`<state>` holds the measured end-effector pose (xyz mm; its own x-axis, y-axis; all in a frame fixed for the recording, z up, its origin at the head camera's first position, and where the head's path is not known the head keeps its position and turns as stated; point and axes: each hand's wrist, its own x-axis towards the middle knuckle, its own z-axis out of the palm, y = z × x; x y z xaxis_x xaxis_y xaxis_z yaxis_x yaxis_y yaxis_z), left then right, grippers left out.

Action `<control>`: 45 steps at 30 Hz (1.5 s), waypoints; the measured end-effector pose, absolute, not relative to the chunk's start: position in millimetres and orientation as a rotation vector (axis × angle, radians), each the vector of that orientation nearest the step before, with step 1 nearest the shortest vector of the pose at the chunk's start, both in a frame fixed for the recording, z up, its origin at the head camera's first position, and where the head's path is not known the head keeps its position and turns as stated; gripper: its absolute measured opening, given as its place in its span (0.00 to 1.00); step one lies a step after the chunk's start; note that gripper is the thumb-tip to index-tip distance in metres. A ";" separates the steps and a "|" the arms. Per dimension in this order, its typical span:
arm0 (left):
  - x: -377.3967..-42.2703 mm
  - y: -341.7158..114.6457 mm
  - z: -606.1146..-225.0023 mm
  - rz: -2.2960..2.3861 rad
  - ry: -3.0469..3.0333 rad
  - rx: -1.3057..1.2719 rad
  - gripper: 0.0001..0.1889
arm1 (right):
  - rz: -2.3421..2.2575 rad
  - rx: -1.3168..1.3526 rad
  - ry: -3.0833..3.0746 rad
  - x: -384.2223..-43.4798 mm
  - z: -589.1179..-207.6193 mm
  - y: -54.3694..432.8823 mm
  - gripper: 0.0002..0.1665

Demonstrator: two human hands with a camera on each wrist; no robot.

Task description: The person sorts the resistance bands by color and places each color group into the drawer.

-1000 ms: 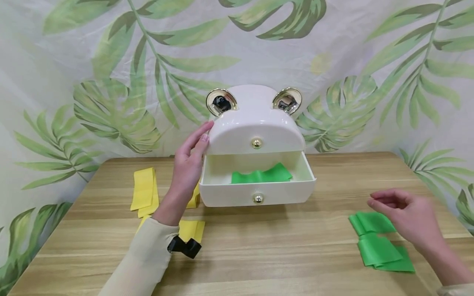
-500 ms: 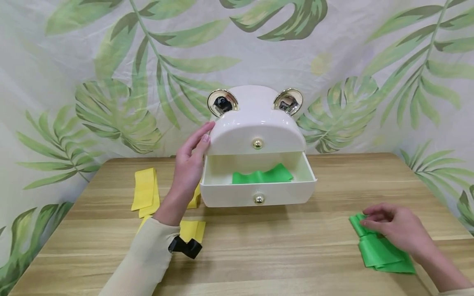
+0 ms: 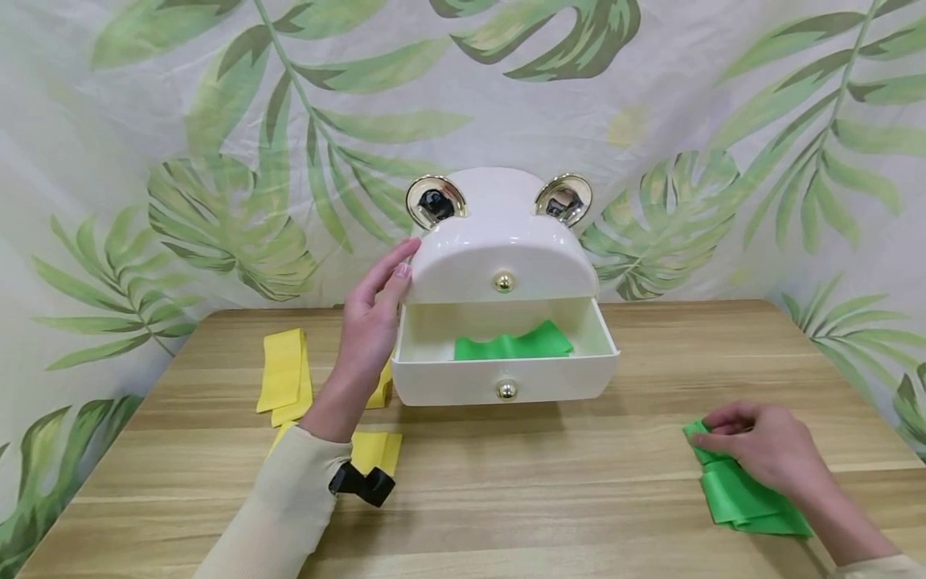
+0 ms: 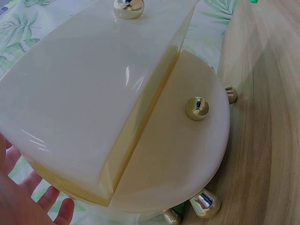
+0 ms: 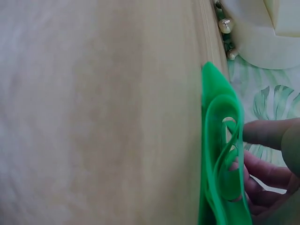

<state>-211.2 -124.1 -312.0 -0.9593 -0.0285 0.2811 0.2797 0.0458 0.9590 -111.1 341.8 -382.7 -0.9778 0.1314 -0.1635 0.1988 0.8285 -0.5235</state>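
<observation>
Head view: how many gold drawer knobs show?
2: an upper knob on the closed top drawer, and a lower knob on the open drawer. A third knob is hidden there; the left wrist view shows it beneath the open drawer.

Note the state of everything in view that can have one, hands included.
Upper drawer: closed
Middle drawer: pulled open
Bottom drawer: appears closed
Green strip in the middle drawer: lying wavy
Green strips on the table: folded, partly covered
Yellow strips: folded where visible, partly hidden
White cabinet: standing upright
Left hand: touching the cabinet's left side
Right hand: fingers at the green strips, grip unclear
</observation>
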 end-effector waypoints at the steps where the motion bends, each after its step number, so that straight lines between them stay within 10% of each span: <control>1: -211.2 -124.1 -312.0 -2.012 -2.096 -0.257 0.20 | -0.849 0.266 2.885 -111.2 -382.9 341.6 0.29; 45: -210.8 -123.7 -311.8 -2.005 -2.100 -0.247 0.20 | -1.387 -0.058 3.140 -113.9 -297.9 282.3 0.15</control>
